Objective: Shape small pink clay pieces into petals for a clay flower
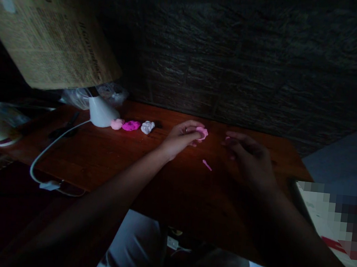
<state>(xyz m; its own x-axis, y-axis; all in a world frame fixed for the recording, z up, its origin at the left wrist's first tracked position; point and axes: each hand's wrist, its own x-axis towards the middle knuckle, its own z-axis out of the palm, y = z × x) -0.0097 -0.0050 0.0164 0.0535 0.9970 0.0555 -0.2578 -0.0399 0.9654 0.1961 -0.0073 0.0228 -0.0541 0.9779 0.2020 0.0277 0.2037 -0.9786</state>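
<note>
Bare forearms [129, 178] reach in from the bottom of the frame. Near its centre, the left hand [179, 138] clamps a pink lump [202, 133] between thumb and fingers. Farther right, the right hand [254, 158] has its fingertips close together (pink speck [228, 138] there, though I cannot tell whether it is gripped). Between and below them, a thin pink strip [207, 165] lies on the wooden table [132, 145]. Left of centre, a white lump [147, 127], magenta lump [131, 125] and pale pink lump [117, 124] line up beside the white lamp base [101, 112].
</note>
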